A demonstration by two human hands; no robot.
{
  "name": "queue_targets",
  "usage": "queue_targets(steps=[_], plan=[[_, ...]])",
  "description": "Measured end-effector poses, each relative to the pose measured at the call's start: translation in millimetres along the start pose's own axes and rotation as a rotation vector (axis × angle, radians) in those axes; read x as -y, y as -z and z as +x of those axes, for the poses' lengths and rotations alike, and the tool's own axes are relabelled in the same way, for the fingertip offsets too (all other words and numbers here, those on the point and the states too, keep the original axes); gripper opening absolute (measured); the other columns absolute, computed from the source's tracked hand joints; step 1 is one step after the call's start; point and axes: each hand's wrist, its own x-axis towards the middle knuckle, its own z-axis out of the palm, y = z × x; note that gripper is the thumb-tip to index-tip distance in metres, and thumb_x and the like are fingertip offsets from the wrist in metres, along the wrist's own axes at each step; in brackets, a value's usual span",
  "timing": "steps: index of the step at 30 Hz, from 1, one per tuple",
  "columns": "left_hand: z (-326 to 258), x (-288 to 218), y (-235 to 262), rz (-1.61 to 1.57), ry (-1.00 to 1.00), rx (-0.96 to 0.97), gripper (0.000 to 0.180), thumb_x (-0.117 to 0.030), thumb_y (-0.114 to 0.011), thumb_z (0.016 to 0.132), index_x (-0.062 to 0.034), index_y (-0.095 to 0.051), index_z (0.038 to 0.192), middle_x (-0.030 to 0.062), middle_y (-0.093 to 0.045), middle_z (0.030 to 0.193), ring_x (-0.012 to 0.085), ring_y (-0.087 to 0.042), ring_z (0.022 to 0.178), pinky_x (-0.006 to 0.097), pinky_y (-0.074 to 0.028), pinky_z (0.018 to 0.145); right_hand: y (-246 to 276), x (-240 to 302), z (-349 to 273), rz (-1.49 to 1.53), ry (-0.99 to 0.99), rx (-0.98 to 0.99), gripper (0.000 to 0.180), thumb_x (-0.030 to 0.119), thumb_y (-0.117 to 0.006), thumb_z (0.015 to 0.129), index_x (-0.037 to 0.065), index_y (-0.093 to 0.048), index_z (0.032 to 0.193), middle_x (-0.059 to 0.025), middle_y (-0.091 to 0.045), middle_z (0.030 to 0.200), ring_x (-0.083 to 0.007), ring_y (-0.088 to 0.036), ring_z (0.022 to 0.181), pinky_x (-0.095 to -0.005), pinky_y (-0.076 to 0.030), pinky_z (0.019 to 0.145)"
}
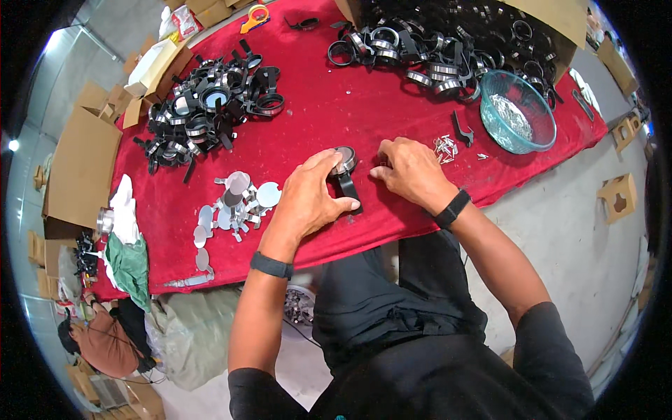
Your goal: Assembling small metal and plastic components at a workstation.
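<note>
On the red cloth before me lies a round silver metal piece with a black handle (344,162). My left hand (313,194) grips it, fingers on the metal rim and thumb by the handle's lower end. Just to its right, my right hand (409,170) is closed with curled fingers and thumb together; what it pinches, if anything, cannot be made out. Beside that hand is a small heap of short silver pins (446,148). Left of my left hand lies a loose pile of flat grey discs with tabs (238,199).
A heap of black-handled metal rings (210,105) covers the table's far left. More rings (434,59) spill from a cardboard box at the far right. A translucent teal bowl (546,136) of silver pieces stands near the right edge. A yellow tape dispenser (255,19) lies at the back.
</note>
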Motion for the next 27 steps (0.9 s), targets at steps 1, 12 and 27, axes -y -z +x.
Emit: queue_targets(steps=[1, 12, 27], plan=[[0, -1, 0, 0.012, 0.007, -0.006, 0.091, -0.027, -0.101, 0.067, 0.0001, -0.067, 0.146, 0.0257, -0.065, 0.152, 0.0406, -0.063, 0.141, 0.046, -0.05, 0.123, -2, 2, -2, -0.046, -0.009, 0.014, 0.025, 0.022, -0.084, 0.089, 0.003, -0.075, 0.102, -0.0229, -0.075, 0.097, -0.0442, -0.076, 0.097, -0.0561, -0.061, 0.085], [24, -19, -26, -0.088, -0.036, -0.015, 0.085, -0.028, -0.098, 0.069, 0.0028, -0.068, 0.143, 0.0264, -0.065, 0.15, 0.0413, -0.064, 0.139, 0.047, -0.05, 0.122, 3, -23, -13, 0.056, 0.05, -0.161, 0.008, 0.006, -0.072, 0.093, 0.0, -0.067, 0.095, -0.0251, -0.074, 0.093, -0.0456, -0.075, 0.088, -0.0576, -0.059, 0.078], [42, -23, -31, -0.127, -0.089, 0.088, 0.066, -0.028, -0.084, 0.089, -0.0011, -0.066, 0.146, 0.0284, -0.063, 0.152, 0.0443, -0.06, 0.143, 0.047, -0.046, 0.125, 20, -17, -26, 0.252, 0.189, -0.245, 0.014, 0.005, -0.073, 0.095, 0.003, -0.079, 0.107, -0.0221, -0.075, 0.098, -0.0433, -0.074, 0.092, -0.0515, -0.06, 0.082]])
